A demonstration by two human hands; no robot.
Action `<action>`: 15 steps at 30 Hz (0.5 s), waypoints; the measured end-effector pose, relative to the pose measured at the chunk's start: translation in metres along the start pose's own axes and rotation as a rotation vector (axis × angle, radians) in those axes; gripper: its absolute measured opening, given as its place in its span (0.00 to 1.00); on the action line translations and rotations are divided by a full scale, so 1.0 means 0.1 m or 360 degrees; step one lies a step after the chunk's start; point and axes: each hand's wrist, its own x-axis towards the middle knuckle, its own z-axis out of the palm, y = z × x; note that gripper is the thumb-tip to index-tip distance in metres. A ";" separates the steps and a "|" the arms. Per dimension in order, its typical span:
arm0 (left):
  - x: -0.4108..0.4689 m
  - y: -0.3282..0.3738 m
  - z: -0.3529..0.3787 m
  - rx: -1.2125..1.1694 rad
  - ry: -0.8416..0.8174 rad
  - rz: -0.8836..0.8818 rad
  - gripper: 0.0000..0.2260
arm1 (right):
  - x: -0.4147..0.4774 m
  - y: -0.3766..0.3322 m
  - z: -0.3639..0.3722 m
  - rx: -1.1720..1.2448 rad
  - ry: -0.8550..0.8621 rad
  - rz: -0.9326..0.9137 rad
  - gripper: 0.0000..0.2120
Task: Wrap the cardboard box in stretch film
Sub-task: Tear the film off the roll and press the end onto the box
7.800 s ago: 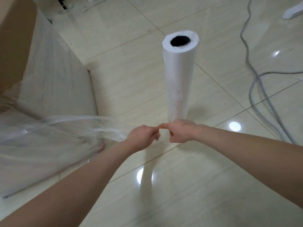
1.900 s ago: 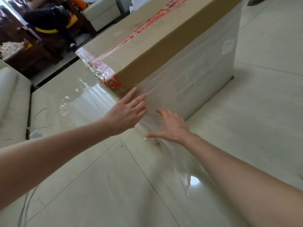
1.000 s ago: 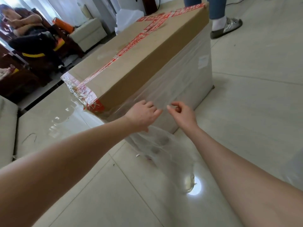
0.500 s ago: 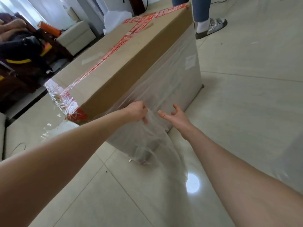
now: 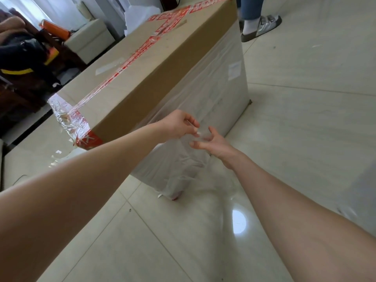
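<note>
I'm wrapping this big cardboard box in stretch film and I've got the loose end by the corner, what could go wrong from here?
The loose stretch film bunches in wrinkles at the near corner of the cardboard box; it may cling to itself instead of lying flat. Only the left hand seems to pinch it; the right hand is spread open, so the end could slip. Film that seems to trail on the floor might catch underfoot.

A home living room.
It had a glossy tiled floor [image 5: 315, 139], a pale footstool [image 5: 91, 40], dark wooden furniture [image 5: 18, 94] and curtains [image 5: 59, 9].
</note>
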 end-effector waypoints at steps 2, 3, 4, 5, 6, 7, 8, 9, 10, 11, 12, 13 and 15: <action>0.02 0.04 0.00 0.0072 0.0015 0.0053 0.06 | 0.00 -0.04 -0.01 0.0117 -0.0007 -0.0067 0.28; 0.03 0.05 -0.01 0.0097 0.0044 0.0082 0.07 | -0.03 -0.08 -0.01 0.0208 0.0020 -0.0098 0.17; 0.05 0.07 -0.02 0.0110 0.0088 0.0103 0.07 | -0.03 -0.09 -0.03 0.0305 0.0082 -0.0109 0.07; 0.06 0.07 -0.02 0.0128 0.0149 0.0115 0.06 | -0.04 -0.10 -0.05 0.0385 0.0161 -0.0133 0.02; 0.07 0.08 -0.03 0.0171 0.0221 0.0120 0.06 | -0.04 -0.10 -0.08 0.0442 0.0234 -0.0159 0.05; 0.08 0.09 -0.03 0.0231 0.0292 0.0119 0.07 | -0.03 -0.11 -0.10 0.0491 0.0291 -0.0167 0.06; 0.10 0.09 -0.04 0.0277 0.0352 0.0113 0.08 | -0.02 -0.12 -0.13 0.0521 0.0349 -0.0165 0.06; 0.12 0.09 -0.05 0.0282 0.0399 0.0108 0.08 | -0.01 -0.13 -0.14 0.0537 0.0407 -0.0156 0.07; 0.13 0.10 -0.06 0.0268 0.0436 0.0103 0.09 | 0.01 -0.14 -0.16 0.0558 0.0454 -0.0144 0.08; 0.14 0.11 -0.06 0.0269 0.0463 0.0104 0.10 | 0.04 -0.14 -0.18 0.0581 0.0488 -0.0136 0.09; 0.16 0.12 -0.06 0.0294 0.0476 0.0114 0.11 | 0.06 -0.15 -0.19 0.0612 0.0505 -0.0150 0.09; 0.18 0.12 -0.06 0.0333 0.0482 0.0123 0.11 | 0.07 -0.17 -0.20 0.0644 0.0517 -0.0177 0.10; 0.23 0.14 -0.06 0.0389 0.0494 0.0154 0.08 | 0.11 -0.20 -0.21 0.0707 0.0534 -0.0226 0.10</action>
